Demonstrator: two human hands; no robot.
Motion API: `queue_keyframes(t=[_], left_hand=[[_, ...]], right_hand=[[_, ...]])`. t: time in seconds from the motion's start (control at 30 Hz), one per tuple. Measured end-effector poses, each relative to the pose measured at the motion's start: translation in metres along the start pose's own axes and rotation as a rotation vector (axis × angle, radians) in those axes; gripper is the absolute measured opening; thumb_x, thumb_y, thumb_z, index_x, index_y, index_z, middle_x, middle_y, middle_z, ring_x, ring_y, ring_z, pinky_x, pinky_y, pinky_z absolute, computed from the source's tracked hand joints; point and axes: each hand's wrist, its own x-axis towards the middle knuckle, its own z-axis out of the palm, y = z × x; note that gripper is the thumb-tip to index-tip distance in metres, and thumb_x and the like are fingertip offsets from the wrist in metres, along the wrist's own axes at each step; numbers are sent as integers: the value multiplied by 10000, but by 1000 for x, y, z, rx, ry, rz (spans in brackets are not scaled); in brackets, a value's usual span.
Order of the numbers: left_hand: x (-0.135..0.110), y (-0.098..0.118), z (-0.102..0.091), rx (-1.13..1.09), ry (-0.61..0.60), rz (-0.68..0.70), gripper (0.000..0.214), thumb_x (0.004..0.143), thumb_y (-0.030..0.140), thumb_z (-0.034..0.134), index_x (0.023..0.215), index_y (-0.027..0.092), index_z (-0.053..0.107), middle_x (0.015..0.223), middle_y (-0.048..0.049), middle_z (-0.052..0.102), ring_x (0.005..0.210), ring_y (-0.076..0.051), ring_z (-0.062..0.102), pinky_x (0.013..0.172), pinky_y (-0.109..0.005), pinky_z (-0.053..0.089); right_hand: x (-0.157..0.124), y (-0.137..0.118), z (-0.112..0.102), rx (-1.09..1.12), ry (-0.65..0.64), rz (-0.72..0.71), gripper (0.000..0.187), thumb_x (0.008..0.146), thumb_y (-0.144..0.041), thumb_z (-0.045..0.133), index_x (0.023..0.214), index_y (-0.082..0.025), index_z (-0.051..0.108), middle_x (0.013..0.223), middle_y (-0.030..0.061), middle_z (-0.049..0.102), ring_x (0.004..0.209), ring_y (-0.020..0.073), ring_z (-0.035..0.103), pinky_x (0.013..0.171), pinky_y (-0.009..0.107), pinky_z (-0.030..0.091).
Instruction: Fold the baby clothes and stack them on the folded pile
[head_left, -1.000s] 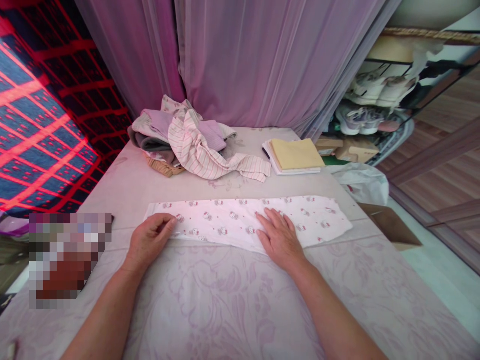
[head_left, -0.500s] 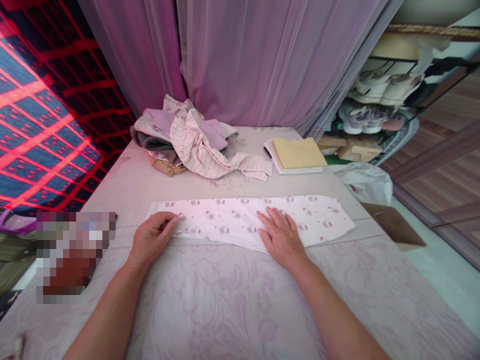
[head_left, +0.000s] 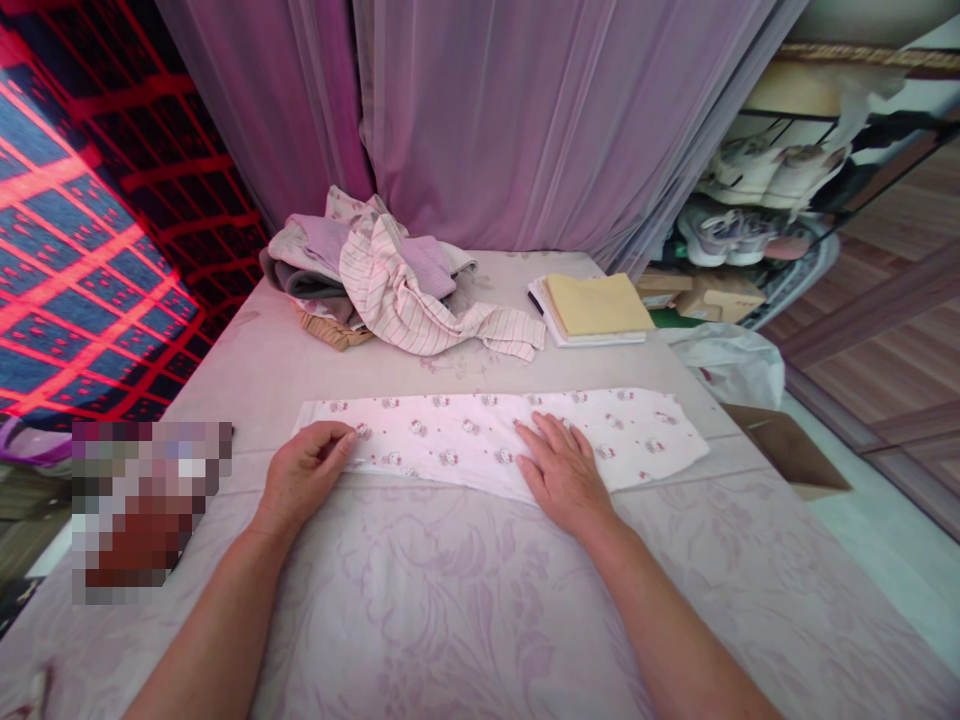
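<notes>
A long strip of folded white cloth with small pink prints lies flat across the bed in front of me. My left hand rests on its left end with the fingers curled and the thumb pressed on the near corner. My right hand lies flat on the middle of the cloth, fingers stretched out and slightly apart, pressing it down. The right end of the cloth reaches past my right hand toward the bed's edge.
A heap of unfolded clothes, striped and lilac, sits at the back of the bed. A folded yellow cloth on a white stack lies back right. Purple curtains hang behind. A shoe rack, boxes and floor lie right.
</notes>
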Motion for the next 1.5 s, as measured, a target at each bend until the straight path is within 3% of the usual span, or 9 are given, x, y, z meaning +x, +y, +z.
queue_keyframes(t=[1.5], left_hand=[[0,0,1,-6,-5,-19,338,801,533,540,838,222,666,843,-12,702,666,-141,593,634,-245,459]], right_hand=[[1,-1,-4,6,-43,17,439,953,-346,373,1356,-249,515,1450,86,459,1368,248,351,1114,488,240]])
